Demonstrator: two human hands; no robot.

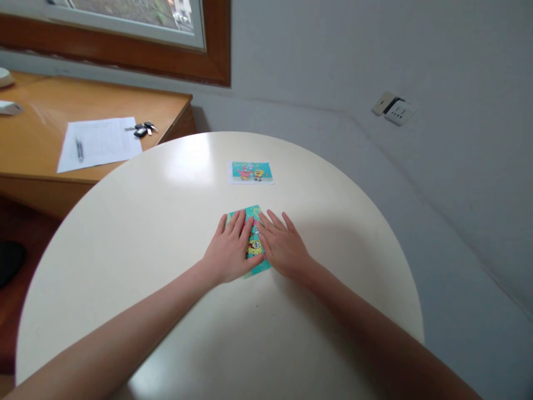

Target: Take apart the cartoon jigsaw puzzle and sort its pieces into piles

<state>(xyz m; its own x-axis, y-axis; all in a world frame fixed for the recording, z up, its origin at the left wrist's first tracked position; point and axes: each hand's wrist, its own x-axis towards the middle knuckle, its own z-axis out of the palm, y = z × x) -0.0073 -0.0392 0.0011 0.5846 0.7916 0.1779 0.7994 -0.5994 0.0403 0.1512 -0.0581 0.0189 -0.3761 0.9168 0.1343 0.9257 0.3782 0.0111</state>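
Observation:
Under both hands on the white round table (137,255) lies a teal cartoon picture (255,248), apparently a puzzle, with a yellow square character on it. My left hand (231,247) rests flat across its left part, fingers stretched out and pointing away from me. My right hand (287,247) lies over its right edge, palm down with the fingers spread. Neither hand grips anything. Much of the picture is hidden beneath the hands. Farther back on the table is a small printed card (251,173) showing a pink figure and a yellow one on a teal ground.
To the back left stands a wooden desk (37,128) with a sheet of paper (102,145), a pen (79,150) and a bunch of keys (142,129). A wall with sockets (400,112) runs behind and along the right. A wood-framed window (219,44) is above the desk.

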